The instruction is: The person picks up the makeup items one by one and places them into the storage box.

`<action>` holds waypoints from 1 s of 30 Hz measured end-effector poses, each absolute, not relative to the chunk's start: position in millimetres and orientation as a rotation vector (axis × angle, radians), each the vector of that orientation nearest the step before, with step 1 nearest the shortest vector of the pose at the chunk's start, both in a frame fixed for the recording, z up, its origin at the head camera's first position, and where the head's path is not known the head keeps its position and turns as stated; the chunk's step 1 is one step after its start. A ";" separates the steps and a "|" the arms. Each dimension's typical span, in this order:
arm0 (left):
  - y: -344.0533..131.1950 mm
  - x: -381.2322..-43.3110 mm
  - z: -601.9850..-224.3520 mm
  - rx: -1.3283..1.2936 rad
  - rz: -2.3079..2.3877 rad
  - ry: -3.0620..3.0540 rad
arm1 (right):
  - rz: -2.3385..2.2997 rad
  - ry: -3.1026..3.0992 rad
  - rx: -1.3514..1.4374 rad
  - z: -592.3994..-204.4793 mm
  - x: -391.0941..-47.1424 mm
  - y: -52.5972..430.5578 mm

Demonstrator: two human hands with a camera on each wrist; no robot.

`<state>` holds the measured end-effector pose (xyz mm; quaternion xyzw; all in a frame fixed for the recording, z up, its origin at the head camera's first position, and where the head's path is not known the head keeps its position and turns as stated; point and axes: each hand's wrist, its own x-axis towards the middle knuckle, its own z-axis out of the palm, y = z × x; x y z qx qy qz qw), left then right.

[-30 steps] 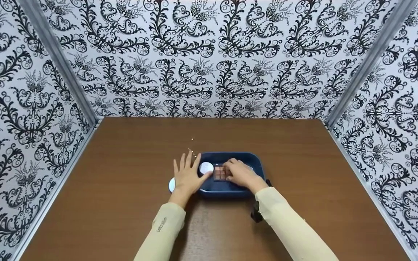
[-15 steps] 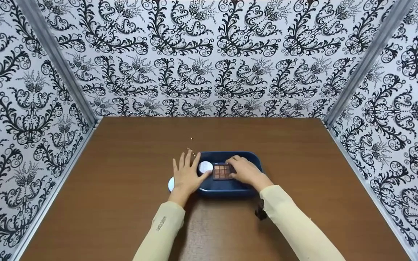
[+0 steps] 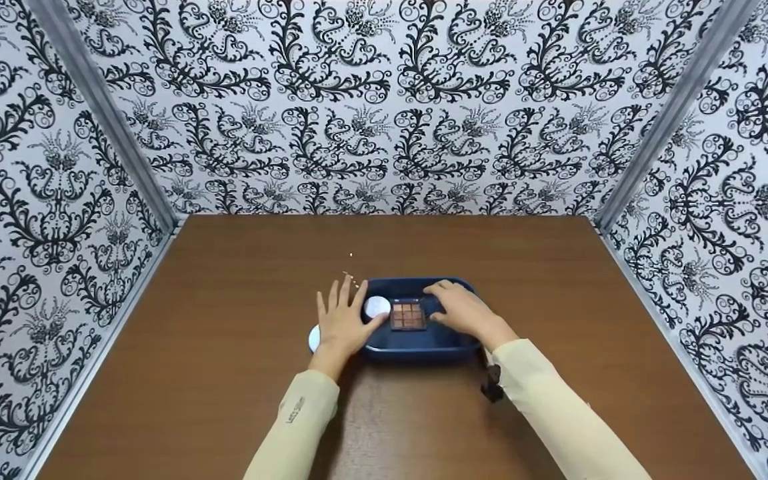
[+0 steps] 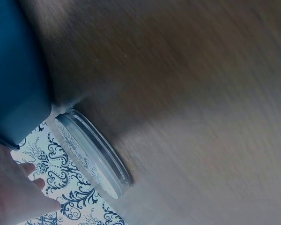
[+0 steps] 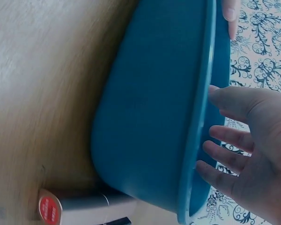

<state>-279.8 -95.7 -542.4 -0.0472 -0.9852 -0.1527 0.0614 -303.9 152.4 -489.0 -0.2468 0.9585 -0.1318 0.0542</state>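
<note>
Eyeshadow palette (image 3: 409, 315) lies inside the blue plastic basin (image 3: 417, 355) in the head view, its grid of brown pans facing up, just right of a round white-topped container (image 3: 377, 306). The left hand (image 3: 342, 325) spreads its fingers wide over the basin's left rim, thumb reaching across the edge of that container; whether it touches I cannot tell. The right hand (image 3: 462, 310) is over the basin's right side, thumb and fingers apart, with a gap between them and the palette. From the left wrist, a round clear-edged case (image 4: 91, 152) with a shiny top rests on the wooden table (image 4: 201, 117), near the basin. From the right wrist, the right hand's fingers bend loosely by the rim; a box with a red round label (image 5: 49, 209) lies below the basin.
</note>
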 end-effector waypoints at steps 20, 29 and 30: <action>-95.6 -280.3 -544.9 -0.145 -0.483 -2.967 | -0.544 2.936 -0.736 -475.6 -303.2 185.2; -96.4 -281.5 -547.0 -0.139 -0.468 -2.967 | -0.575 2.962 -0.717 -477.5 -300.6 202.6; -96.5 -281.8 -547.5 -0.138 -0.462 -2.971 | -0.579 2.962 -0.707 -478.1 -300.5 204.5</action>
